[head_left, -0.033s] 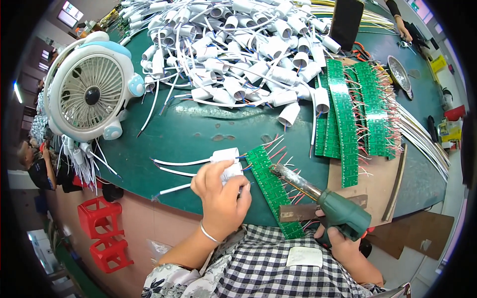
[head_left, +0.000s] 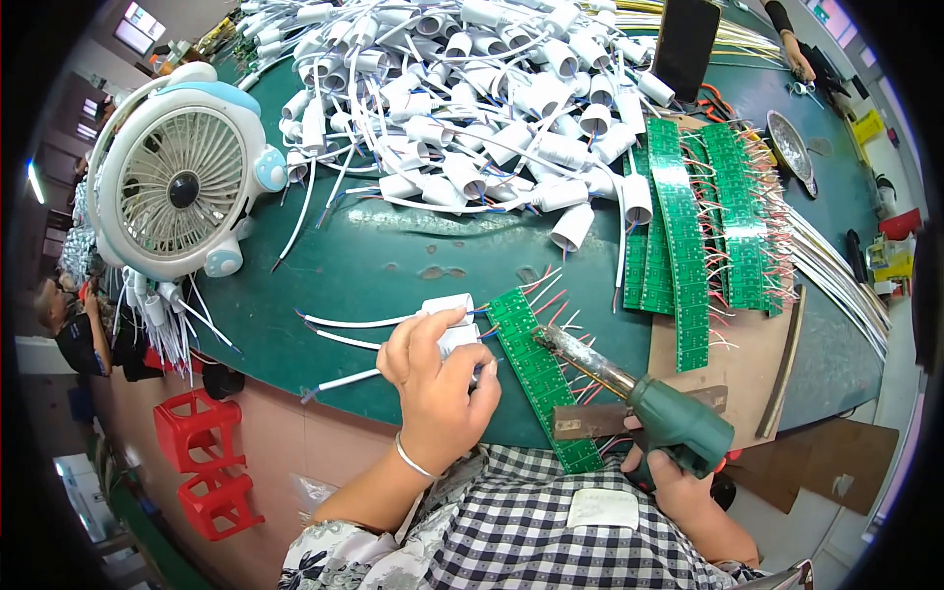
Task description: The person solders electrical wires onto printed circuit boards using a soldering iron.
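Observation:
My left hand (head_left: pixel 433 393), with a white bangle at the wrist, is closed in a pinch beside a green circuit board strip (head_left: pixel 536 369). A white cord (head_left: pixel 344 384) runs into it from the left; the lamp socket at its end is mostly hidden by the fingers. Two more white lamp sockets (head_left: pixel 457 303) lie just beyond, their thin wires reaching the strip's left edge. My right hand (head_left: pixel 678 487) grips a green soldering gun (head_left: pixel 683 423) from below. Its metal tip rests over the strip's upper part, touching or just above it. A brownish flat bar (head_left: pixel 580 421) lies across the strip's lower part.
A large heap of white lamp sockets (head_left: pixel 472 118) covers the far table. A white-blue fan (head_left: pixel 182 187) stands left. More green board strips (head_left: pixel 678 246) with red and white wires lie right, near a metal dish (head_left: pixel 790 152). Another person's hand (head_left: pixel 801 64) shows far right.
The cord ends left of my left hand have shifted very slightly, and the left fingers have moved a touch. My right hand and the soldering gun stay nearly in place.

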A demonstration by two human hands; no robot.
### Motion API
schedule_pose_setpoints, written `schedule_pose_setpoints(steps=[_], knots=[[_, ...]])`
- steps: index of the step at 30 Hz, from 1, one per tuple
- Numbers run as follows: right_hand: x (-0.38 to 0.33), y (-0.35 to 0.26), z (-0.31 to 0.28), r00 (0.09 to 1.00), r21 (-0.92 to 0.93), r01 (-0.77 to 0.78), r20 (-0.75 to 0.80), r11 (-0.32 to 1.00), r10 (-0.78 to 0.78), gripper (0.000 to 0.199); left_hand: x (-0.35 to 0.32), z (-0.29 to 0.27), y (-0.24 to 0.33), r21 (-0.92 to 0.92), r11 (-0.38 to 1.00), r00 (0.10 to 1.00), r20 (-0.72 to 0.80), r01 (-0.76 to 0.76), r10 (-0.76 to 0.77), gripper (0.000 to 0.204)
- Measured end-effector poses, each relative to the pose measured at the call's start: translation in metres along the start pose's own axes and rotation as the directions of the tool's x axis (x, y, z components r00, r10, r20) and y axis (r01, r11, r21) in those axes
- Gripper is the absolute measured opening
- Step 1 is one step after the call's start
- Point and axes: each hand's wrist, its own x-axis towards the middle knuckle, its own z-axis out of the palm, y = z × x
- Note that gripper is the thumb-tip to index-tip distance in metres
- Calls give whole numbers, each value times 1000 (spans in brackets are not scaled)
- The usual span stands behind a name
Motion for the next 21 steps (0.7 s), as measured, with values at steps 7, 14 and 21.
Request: schedule_pose_setpoints(steps=[7,14,21], knots=[[-8,4,1,999,-59,-21,34,998,23,37,15,9,-1,-46,997,996,61,64,-61,9],[-12,7,3,973,-149,-229,-71,962,221,31,16,12,-3,-131,984,991,74,119,-110,10],[-11,8,5,975,-197,-222,-55,955,215,33,18,13,-2,-109,986,989,85,126,-117,12]])
